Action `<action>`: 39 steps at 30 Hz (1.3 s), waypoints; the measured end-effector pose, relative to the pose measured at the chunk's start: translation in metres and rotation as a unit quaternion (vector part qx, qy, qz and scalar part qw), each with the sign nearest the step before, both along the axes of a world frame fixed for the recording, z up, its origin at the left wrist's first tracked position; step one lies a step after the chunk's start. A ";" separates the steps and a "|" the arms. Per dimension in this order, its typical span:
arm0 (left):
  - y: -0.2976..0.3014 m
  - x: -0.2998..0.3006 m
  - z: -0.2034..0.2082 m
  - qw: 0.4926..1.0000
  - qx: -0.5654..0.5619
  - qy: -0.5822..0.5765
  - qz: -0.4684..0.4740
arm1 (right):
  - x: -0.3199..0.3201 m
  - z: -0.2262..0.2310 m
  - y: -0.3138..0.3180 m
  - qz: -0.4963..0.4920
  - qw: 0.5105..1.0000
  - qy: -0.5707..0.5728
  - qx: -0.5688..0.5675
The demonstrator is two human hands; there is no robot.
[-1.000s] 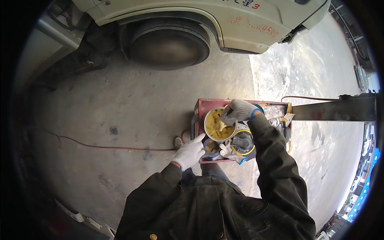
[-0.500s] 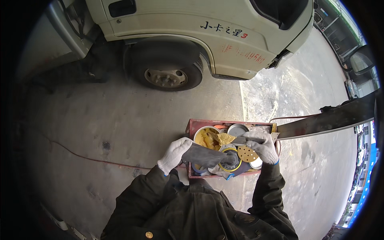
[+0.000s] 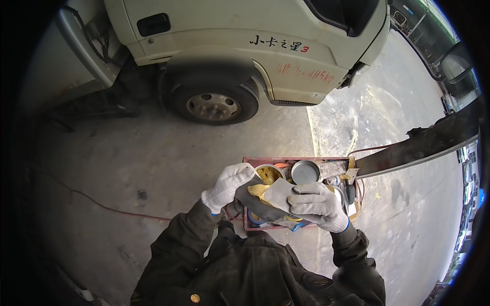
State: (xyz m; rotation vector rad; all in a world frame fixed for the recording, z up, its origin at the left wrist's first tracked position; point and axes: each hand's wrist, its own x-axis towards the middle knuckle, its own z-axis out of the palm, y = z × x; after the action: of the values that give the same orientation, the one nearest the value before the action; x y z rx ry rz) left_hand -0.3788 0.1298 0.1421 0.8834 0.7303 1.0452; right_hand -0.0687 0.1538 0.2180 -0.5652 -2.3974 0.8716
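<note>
Left: gloved left hand (image 3: 228,187) clamped on the upper-left end of a dark plate (image 3: 258,205). Plate's long axis slopes down-right, passing below the light blade.

Middle: yellow paste (image 3: 259,190) sits at the left edge of that blade, overlapping the plate in view. Can't tell if it touches the plate. Paste is right of the left hand's fingertips and a bit lower; left hand is the nearer one. Open tin (image 3: 279,168) of similar yellow stuff just beyond, in the red box (image 3: 250,161).

Right: light blade (image 3: 278,193) points leftward from the gloved right hand (image 3: 316,205), which is clamped on its right end, fingers over the top face. Shallow grey dish (image 3: 305,172) just beyond that hand.
</note>
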 end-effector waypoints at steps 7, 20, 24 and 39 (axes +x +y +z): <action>-0.007 -0.004 0.004 0.999 0.032 0.032 0.031 | 0.009 -0.010 0.009 0.016 1.000 -0.018 0.021; -0.017 0.016 0.011 0.974 0.061 0.144 0.163 | -0.007 -0.029 -0.017 -0.236 0.784 0.288 -0.497; -0.018 0.029 0.005 0.953 0.083 0.187 0.225 | -0.004 -0.029 -0.018 -0.232 0.804 0.163 -0.522; -0.036 -0.006 -0.005 0.955 -0.044 0.067 0.285 | 0.021 -0.095 -0.004 -0.315 0.715 0.197 -0.593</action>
State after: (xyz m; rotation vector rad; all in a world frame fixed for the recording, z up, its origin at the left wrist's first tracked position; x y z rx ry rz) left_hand -0.3846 0.0937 0.1372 0.6816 1.1799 1.4562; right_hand -0.0479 0.1502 0.1228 -1.3534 -0.8460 1.8598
